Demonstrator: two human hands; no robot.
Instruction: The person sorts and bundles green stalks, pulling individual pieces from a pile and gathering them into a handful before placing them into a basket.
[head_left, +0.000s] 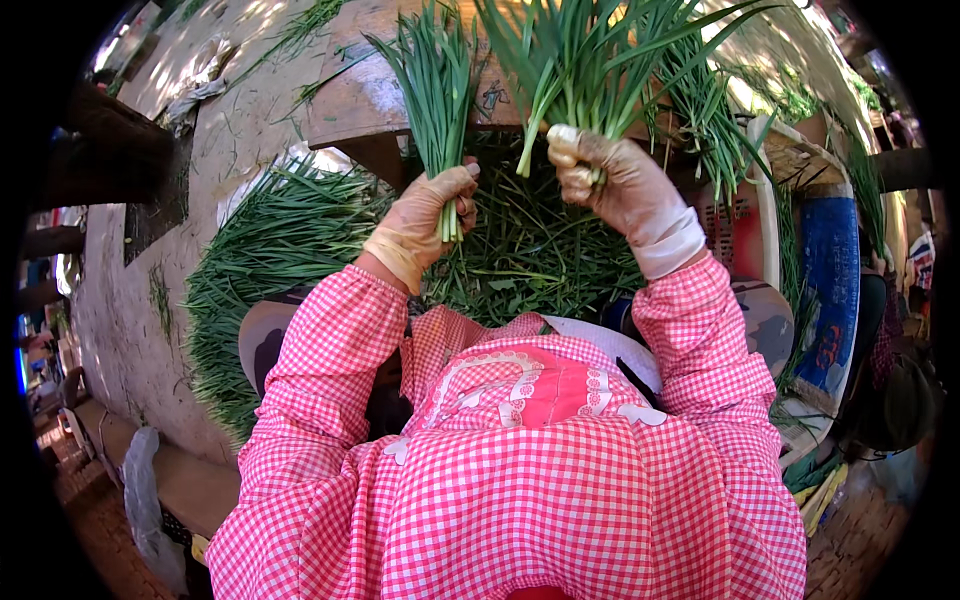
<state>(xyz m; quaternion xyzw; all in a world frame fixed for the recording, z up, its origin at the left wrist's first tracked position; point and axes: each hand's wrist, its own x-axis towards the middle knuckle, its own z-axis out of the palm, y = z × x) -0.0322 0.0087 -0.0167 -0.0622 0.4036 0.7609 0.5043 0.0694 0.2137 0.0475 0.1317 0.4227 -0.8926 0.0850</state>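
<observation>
My left hand (429, 217), in a thin translucent glove, grips a narrow bundle of green leafy stalks (437, 105), likely Chinese chives, with the pale cut ends sticking out below the fist. In my right hand (611, 176), gloved too, is a looser, wider bunch of the same stalks (592, 82); one stalk hangs apart at its left side. Both bunches point away from me, over the edge of a wooden board (352, 120). Loose leaves (532, 240) cover the ground between and below my hands.
A large heap of stalks (262, 262) lies at my left. More stalks (697, 112) hang over the board's right part. A crate with a blue panel (825, 277) stands at my right. A plastic bag (150, 495) hangs at lower left, near a dark post (112, 150) further up.
</observation>
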